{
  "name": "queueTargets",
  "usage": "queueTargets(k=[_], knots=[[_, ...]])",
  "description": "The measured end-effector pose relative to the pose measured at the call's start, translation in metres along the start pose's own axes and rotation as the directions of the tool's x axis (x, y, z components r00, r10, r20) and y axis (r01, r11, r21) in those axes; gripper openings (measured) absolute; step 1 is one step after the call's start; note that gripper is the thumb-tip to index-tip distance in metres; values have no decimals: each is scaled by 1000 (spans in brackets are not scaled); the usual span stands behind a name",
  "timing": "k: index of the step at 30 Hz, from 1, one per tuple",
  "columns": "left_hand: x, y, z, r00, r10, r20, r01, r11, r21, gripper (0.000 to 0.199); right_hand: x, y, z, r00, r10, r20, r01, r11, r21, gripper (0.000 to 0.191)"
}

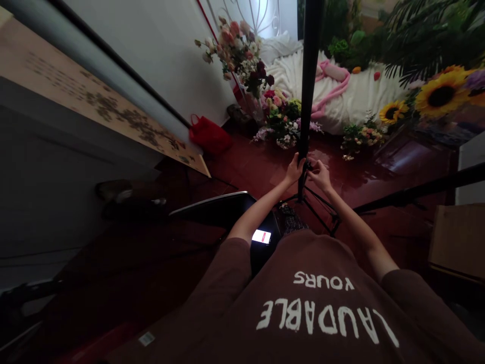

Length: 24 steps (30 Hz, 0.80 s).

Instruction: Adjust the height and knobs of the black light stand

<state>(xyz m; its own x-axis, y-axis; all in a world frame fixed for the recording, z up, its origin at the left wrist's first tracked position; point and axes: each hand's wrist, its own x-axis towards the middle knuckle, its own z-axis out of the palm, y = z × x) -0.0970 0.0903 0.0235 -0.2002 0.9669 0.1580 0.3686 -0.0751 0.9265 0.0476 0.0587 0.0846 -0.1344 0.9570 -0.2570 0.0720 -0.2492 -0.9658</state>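
A tall black light stand (307, 91) rises upright in front of me, its thin legs spread over the red floor. My left hand (294, 171) is closed around its pole from the left, low on the stand. On the other side, my right hand (319, 175) pinches a small dark knob (309, 165) on the pole. The fingers partly hide that knob. A lit phone (261, 236) lies on a dark surface below my left forearm.
Artificial flowers (242, 45) and a white draped cloth (341, 108) lie beyond the stand. Sunflowers (441, 93) are at the right. A red bag (209, 134) stands by the left wall. Another black pole (420, 189) slants in from the right, near a cardboard box (458, 240).
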Motion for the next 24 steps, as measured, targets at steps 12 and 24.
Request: queueTargets(k=[12, 24], knots=[[-9, 19, 2, 995, -27, -96, 23, 999, -40, 50, -28, 27, 4, 877, -473, 89, 413, 643, -645, 36], [24, 62, -18, 941, 261, -217, -269, 963, -11, 64, -30, 39, -4, 849, -500, 171, 479, 590, -650, 38]])
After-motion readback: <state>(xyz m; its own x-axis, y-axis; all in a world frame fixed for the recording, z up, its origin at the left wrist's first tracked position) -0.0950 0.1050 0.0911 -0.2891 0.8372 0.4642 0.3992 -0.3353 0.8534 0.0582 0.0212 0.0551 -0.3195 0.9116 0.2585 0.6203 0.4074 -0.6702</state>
